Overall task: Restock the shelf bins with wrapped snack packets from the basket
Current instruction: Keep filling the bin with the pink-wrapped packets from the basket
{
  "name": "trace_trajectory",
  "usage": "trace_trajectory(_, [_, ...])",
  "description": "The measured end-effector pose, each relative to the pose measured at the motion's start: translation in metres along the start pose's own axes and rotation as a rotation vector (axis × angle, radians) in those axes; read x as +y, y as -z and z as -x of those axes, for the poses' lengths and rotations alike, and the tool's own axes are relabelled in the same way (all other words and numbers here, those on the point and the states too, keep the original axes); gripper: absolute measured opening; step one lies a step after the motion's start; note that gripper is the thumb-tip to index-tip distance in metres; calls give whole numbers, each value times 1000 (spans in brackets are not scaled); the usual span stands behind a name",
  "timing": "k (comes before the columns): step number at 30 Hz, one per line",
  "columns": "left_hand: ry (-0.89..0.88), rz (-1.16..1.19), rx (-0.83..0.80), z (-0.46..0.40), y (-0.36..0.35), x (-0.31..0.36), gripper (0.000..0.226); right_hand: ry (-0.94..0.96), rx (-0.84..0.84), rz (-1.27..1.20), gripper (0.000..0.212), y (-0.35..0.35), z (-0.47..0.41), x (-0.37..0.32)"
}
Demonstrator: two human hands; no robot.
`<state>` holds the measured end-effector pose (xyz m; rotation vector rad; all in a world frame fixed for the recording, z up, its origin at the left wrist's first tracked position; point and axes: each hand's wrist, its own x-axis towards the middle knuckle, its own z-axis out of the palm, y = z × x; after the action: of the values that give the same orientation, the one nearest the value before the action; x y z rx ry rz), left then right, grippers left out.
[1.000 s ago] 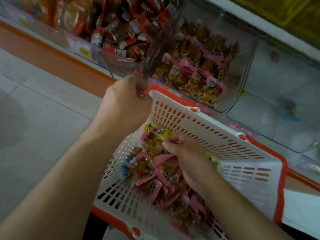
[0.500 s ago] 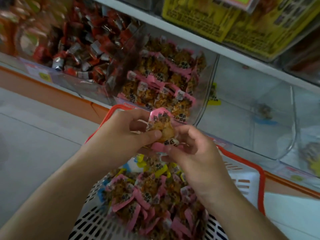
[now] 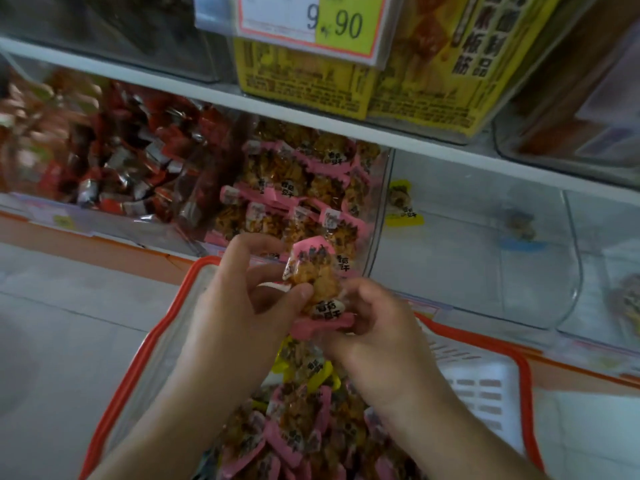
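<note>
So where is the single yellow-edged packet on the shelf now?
In the head view, the yellow-edged packet lies right of centre, at the back left of a nearly empty clear bin, just right of the bin of pink packets.

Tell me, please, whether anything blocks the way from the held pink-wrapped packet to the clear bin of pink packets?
Nothing visible does: the pink-wrapped snack packet sits just before the clear plastic bin, whose front is open.

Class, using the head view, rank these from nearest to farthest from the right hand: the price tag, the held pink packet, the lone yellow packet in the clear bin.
1. Held pink packet, in its fingers.
2. Lone yellow packet, up-right in the bin.
3. Price tag, top shelf.
</note>
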<state>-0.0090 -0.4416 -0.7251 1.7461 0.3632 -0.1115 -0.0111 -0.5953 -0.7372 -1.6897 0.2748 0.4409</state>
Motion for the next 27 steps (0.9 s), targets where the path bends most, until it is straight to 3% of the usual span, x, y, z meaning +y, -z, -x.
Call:
trace_trajectory(7, [-145, -179, 141, -38, -5, 21, 29, 274, 220, 555, 51, 25, -5, -9])
trace_trajectory(11, [-238, -377, 114, -109, -7, 34, 48, 278, 289, 599, 45, 50, -8, -8])
trace_trajectory(16, [-335, -622, 11, -168, -19, 35, 61, 261, 258, 606, 43, 59, -12, -7])
trace_trajectory(20, [-420, -885, -96, -191, -25, 27, 55, 268, 252, 603, 42, 61, -15, -8])
trace_trajectory(23, [-426, -1090, -66, -196, -29, 21, 51, 284, 244, 626, 40, 62, -15, -5])
trace_trajectory(27, [-447, -1196, -5, -189, -35, 21, 58, 281, 231, 641, 38, 61, -14, -4])
